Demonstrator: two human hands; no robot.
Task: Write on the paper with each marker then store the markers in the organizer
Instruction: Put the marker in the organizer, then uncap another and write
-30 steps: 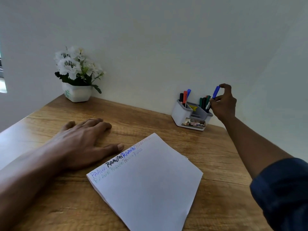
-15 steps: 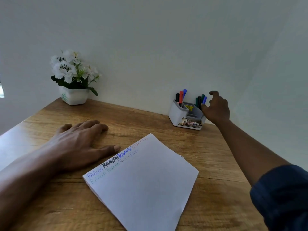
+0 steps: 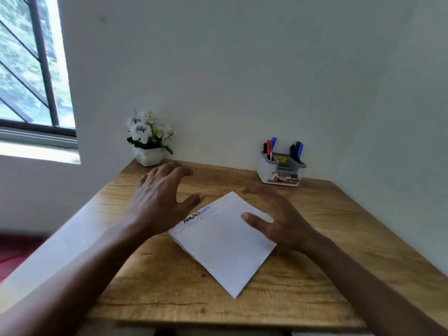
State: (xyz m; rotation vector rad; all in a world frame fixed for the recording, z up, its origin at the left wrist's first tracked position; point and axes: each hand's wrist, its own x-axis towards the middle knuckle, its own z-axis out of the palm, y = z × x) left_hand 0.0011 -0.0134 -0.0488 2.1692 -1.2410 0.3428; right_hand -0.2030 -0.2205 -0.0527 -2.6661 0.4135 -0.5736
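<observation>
The paper [image 3: 225,241] lies flat near the middle of the wooden surface [image 3: 327,275], turned so one corner points toward the person and another toward the wall. Handwriting in black and blue runs along its upper left edge; the words are too blurred to read.

The left hand [image 3: 157,202] hovers at the paper's left edge, fingers spread and empty, the thumb reaching toward the written line. The right hand [image 3: 281,221] sits over the paper's right corner, likewise spread wide with nothing in its grip; whether either palm touches the sheet cannot be told.

Farther back, against the wall and to the right, stands the organizer [image 3: 281,170], a white and grey box with several compartments. The markers [image 3: 296,151] stand upright in it in two bunches: black, red and blue caps in the left rear compartment, dark green, black and blue caps in the right rear one.

At the back left corner of the surface sits a white flower pot [image 3: 148,156] with white blossoms. A window [image 3: 26,69] with dark bars fills the upper left.
</observation>
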